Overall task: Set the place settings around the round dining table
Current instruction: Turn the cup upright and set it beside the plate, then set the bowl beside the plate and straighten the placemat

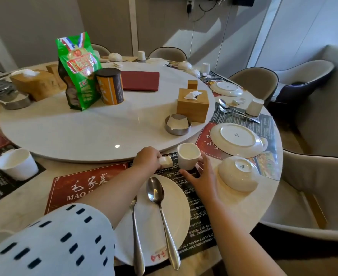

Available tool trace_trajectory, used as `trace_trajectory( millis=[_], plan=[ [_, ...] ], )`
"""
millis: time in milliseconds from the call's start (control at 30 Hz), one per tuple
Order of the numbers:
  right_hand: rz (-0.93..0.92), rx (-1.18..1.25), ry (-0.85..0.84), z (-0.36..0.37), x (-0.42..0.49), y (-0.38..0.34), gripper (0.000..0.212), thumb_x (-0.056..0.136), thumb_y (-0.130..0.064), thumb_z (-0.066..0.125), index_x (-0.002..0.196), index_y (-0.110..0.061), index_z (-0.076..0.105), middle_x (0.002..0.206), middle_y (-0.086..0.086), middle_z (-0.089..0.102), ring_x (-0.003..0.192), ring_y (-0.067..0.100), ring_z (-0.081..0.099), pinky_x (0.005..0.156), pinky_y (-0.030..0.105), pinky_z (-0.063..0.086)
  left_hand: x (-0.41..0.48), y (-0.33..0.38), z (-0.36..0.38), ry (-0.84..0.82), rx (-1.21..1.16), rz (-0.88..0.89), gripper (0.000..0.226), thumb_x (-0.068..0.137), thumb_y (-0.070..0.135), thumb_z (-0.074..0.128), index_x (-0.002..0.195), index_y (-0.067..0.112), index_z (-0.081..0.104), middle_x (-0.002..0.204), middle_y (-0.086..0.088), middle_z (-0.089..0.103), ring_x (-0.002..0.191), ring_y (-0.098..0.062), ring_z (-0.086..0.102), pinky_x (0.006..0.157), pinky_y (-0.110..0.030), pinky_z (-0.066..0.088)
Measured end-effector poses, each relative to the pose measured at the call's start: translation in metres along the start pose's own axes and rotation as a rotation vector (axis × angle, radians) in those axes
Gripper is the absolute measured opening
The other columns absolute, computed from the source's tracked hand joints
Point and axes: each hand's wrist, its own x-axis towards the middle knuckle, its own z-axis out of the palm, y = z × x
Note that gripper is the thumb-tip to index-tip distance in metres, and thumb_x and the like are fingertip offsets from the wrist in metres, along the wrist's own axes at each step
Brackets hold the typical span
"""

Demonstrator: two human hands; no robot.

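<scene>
At the near setting, a white plate [176, 204] lies on a red and black paper placemat [80, 188]. A spoon [160, 208] and a fork [137, 242] rest on the plate. My left hand [147, 159] is shut on a small white ceramic rest [166, 161] just beyond the plate. Beside it stands an upright white cup [189, 155]; my right hand [201, 179] touches its base with fingers spread, not closed around it. An overturned white bowl [237, 174] sits to the right.
An upside-down plate [236, 139] lies at the neighbouring setting, with more settings farther round. The white turntable [84, 126] carries a green bag [78, 70], a tin, wooden tissue boxes [193, 104], a red folder and a steel holder [178, 124]. A cup [17, 163] stands left. Chairs ring the table.
</scene>
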Motion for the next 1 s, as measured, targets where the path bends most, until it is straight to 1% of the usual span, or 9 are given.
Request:
trace_trajectory(
  millis=[200,400,567,633,667,767,833,900,1000],
  plan=[
    [0.004,0.017,-0.001,0.001,0.003,0.004,0.095,0.067,-0.032,0.082,0.144,-0.021,0.028,0.141,0.004,0.044,0.129,0.019,0.044,0.106,0.036,0.040,0.005,-0.001,0.008,0.016,-0.026,-0.019,0.031,0.077,0.018,0.074,0.108,0.013,0.070,0.108,-0.006,0.069,0.100,-0.024,0.062,0.088,-0.033,0.050],
    [0.017,0.045,0.046,-0.004,-0.001,-0.005,0.087,0.072,-0.038,0.075,0.143,-0.017,0.029,0.140,0.006,0.043,0.130,0.020,0.041,0.102,0.027,0.038,-0.007,-0.004,-0.003,0.044,-0.108,-0.005,0.043,0.077,0.022,0.074,0.118,0.013,0.063,0.116,-0.006,0.065,0.107,-0.024,0.059,0.091,-0.035,0.049],
    [-0.071,0.039,0.147,-0.011,-0.029,-0.036,0.063,0.083,-0.034,0.067,0.137,-0.016,0.040,0.137,0.005,0.046,0.122,0.015,0.045,0.105,0.040,0.042,-0.060,-0.017,-0.042,0.170,-0.267,0.026,0.039,0.083,0.024,0.068,0.119,0.012,0.061,0.114,-0.004,0.065,0.105,-0.019,0.059,0.085,-0.024,0.043],
    [-0.154,-0.014,0.102,-0.005,-0.054,-0.056,0.053,0.086,-0.036,0.062,0.132,-0.019,0.044,0.134,0.002,0.047,0.120,0.016,0.049,0.101,0.039,0.045,-0.097,-0.028,-0.058,0.192,-0.330,0.014,0.037,0.083,0.022,0.068,0.118,0.012,0.063,0.112,-0.003,0.066,0.106,-0.019,0.061,0.088,-0.024,0.045],
    [-0.191,-0.053,0.059,0.001,-0.067,-0.066,0.048,0.087,-0.036,0.060,0.130,-0.020,0.046,0.134,0.001,0.047,0.120,0.014,0.048,0.099,0.035,0.045,-0.115,-0.036,-0.064,0.205,-0.358,-0.006,0.037,0.083,0.021,0.068,0.119,0.012,0.062,0.113,-0.004,0.066,0.106,-0.018,0.060,0.089,-0.023,0.045],
    [-0.300,-0.140,-0.079,0.020,-0.108,-0.091,0.036,0.089,-0.028,0.060,0.123,-0.019,0.054,0.134,-0.002,0.047,0.118,0.004,0.042,0.099,0.026,0.040,-0.172,-0.071,-0.081,0.275,-0.387,-0.096,0.038,0.085,0.022,0.067,0.122,0.014,0.061,0.117,-0.001,0.063,0.104,-0.013,0.058,0.083,-0.015,0.040],
    [-0.343,-0.179,-0.171,0.037,-0.133,-0.104,0.033,0.089,-0.027,0.060,0.122,-0.019,0.056,0.135,-0.004,0.047,0.121,0.007,0.042,0.100,0.024,0.037,-0.207,-0.102,-0.092,0.343,-0.310,-0.161,0.040,0.084,0.028,0.066,0.122,0.017,0.060,0.121,-0.001,0.060,0.111,-0.017,0.057,0.090,-0.023,0.043],
    [-0.351,-0.226,-0.284,0.057,-0.157,-0.113,0.035,0.090,-0.028,0.058,0.124,-0.020,0.055,0.138,-0.005,0.043,0.124,0.010,0.042,0.096,0.020,0.033,-0.235,-0.139,-0.100,0.400,-0.246,-0.253,0.045,0.084,0.030,0.066,0.125,0.013,0.058,0.129,-0.007,0.055,0.120,-0.023,0.051,0.099,-0.030,0.038],
    [-0.387,-0.281,-0.420,0.086,-0.185,-0.125,0.036,0.092,-0.030,0.056,0.126,-0.023,0.051,0.140,-0.007,0.039,0.121,0.006,0.042,0.094,0.016,0.035,-0.269,-0.189,-0.108,0.377,-0.207,-0.427,0.066,0.079,0.044,0.068,0.132,0.010,0.048,0.139,-0.011,0.045,0.128,-0.027,0.042,0.105,-0.037,0.034]
  ],
)
